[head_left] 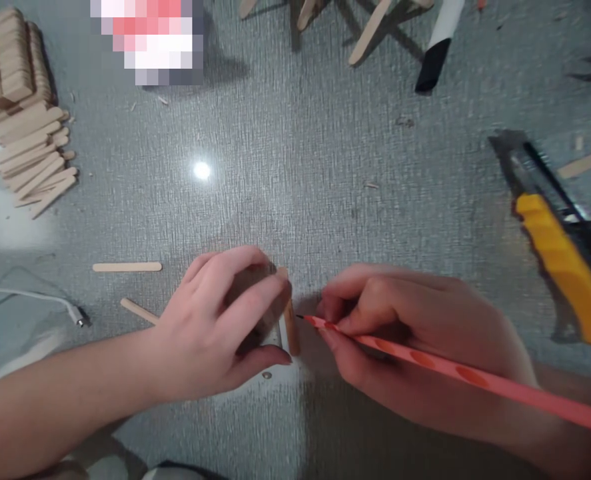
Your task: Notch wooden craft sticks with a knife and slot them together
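Note:
A pink pencil (395, 348) with orange-red ovals is gripped in my right hand (425, 340), between thumb and fingers. Its dark tip points left and sits just beside a short upright wooden craft stick (291, 327). My left hand (225, 320) has its fingertips on the upper end of that stick and its thumb near the lower end. A pale strip shows along the stick's left side; my fingers hide most of it. Left of this hand lie a horizontal craft stick (127, 267) and a slanted craft stick (139, 311), the latter partly covered by the hand.
A bundle of craft sticks (5, 60) and a loose pile of craft sticks (38, 157) lie at upper left. Below them is a white cable (35, 293). A yellow utility knife (560, 253) rests at right. At the top are a black-and-white marker-like object (438, 57) and a blurred-out item (150, 40).

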`<move>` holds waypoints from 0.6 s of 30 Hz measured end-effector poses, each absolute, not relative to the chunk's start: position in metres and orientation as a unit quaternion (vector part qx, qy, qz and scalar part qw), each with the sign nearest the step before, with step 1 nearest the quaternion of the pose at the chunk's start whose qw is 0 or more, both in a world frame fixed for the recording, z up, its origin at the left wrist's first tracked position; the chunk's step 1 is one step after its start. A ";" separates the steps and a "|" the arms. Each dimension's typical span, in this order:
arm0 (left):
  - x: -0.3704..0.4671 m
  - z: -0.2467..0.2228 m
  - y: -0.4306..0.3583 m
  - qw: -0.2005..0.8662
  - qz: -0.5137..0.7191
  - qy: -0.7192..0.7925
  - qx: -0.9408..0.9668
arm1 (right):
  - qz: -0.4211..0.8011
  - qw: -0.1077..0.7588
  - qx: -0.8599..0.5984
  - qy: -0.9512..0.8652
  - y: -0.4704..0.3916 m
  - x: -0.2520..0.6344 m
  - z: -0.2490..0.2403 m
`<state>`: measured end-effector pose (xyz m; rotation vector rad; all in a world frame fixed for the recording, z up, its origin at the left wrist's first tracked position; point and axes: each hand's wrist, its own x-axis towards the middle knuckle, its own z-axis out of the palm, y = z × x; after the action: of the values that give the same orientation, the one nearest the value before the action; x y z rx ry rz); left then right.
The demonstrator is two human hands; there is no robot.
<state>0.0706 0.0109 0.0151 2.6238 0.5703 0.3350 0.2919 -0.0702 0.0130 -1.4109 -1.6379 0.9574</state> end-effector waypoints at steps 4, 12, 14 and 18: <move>0.070 0.015 0.012 0.295 0.161 0.215 0.917 | 0.362 0.392 -0.553 -0.640 -0.071 0.293 0.014; 0.070 0.025 0.021 0.404 0.209 0.306 0.836 | 0.305 0.397 -0.562 -0.658 -0.081 0.295 0.010; 0.069 0.027 0.023 0.408 0.223 0.323 0.824 | 0.279 0.388 -0.552 -0.684 -0.087 0.296 0.007; 0.067 0.028 0.023 0.414 0.263 0.340 0.802 | 0.183 0.344 -0.477 -0.788 -0.091 0.297 0.001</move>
<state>0.0674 0.0228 0.0281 2.0171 0.8545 0.6608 0.2973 -0.0914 0.0007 -1.2387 -2.0481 0.4749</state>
